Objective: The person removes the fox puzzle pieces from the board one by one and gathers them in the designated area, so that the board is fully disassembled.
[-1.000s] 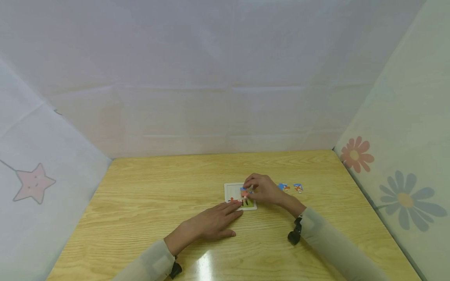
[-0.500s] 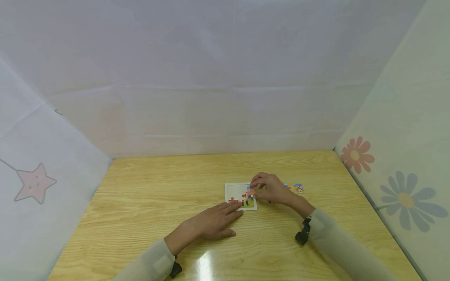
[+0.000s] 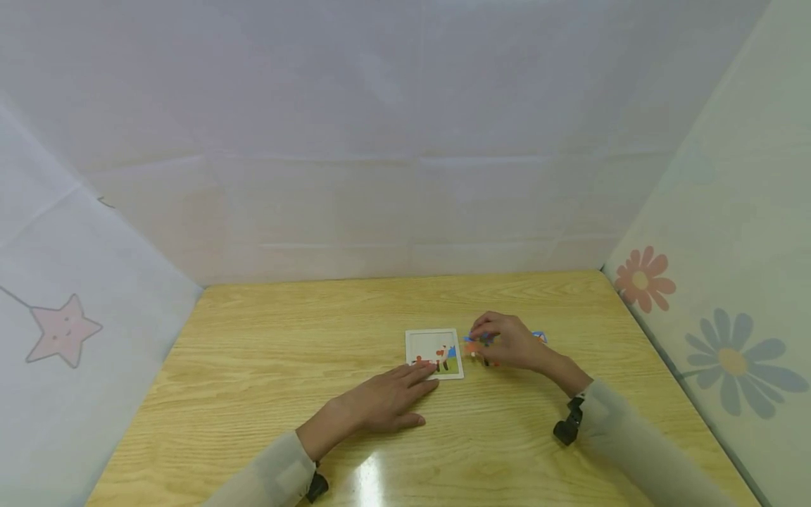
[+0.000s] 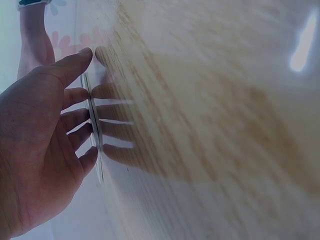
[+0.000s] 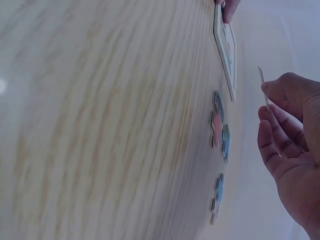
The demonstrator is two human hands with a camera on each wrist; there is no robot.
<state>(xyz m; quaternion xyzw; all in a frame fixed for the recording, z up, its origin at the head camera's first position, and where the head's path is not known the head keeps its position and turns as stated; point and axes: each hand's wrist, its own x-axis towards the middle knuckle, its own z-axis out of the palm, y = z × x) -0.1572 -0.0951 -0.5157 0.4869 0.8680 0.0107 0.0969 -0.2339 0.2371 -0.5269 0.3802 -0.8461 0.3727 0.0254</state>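
Note:
A white-framed puzzle tray point(image 3: 432, 331) lies on the wooden table, with several joined pieces showing along its lower right. My left hand point(image 3: 384, 399) rests on the tray's near edge, fingers straight and spread. To the right of the tray, my right hand point(image 3: 510, 341) pinches a puzzle piece point(image 3: 472, 347) between thumb and fingers. In the right wrist view the held puzzle piece point(image 5: 263, 85) appears edge-on, lifted off the table. Loose puzzle pieces point(image 5: 217, 125) lie on the tabletop beneath that hand. In the head view the right hand partly hides them.
Another loose puzzle piece point(image 3: 539, 336) lies beyond the right hand. The wooden table point(image 3: 285, 338) is bounded by a pale cloth backdrop point(image 3: 405, 211) at the back and by printed cloth at both sides.
My right hand has moved right, off the tray, carrying the pinched puzzle piece with it. The left hand has stayed in place on the tray's edge.

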